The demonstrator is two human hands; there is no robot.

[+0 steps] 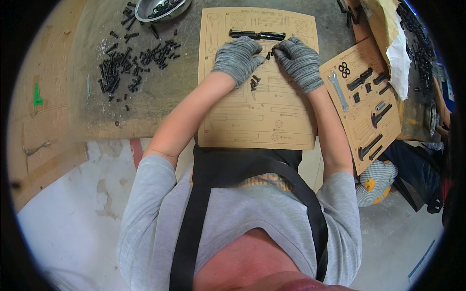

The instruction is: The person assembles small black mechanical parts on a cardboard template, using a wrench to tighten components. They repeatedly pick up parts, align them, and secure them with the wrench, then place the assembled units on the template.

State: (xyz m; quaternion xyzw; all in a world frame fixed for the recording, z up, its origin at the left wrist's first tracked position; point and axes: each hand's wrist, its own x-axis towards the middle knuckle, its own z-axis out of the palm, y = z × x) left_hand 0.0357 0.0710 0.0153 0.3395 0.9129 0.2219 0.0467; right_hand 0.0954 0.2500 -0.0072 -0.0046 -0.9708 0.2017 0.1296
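Observation:
Both my hands wear grey knit gloves over a brown cardboard sheet (233, 131) printed with outlines of tools and hardware. My left hand (238, 59) is closed, fingers curled and thumb near a small black bolt (268, 56); whether it grips anything is hidden. Opposite it, my right hand (297, 62) pinches another small black bolt (273, 51) at its fingertips. Just beyond the hands, a long black threaded rod-like piece (257, 35) lies across the sheet. Several short black bolts (255, 82) rest on the sheet below my left hand.
Left on the worktable (160, 106) spread many loose black bolts (116, 68), below a metal bowl (141, 13) of small parts. At right, a second cardboard sheet (330, 68) carries a wrench (338, 90), black rings (344, 70) and bolts. A patterned glove (378, 184) shows beside it.

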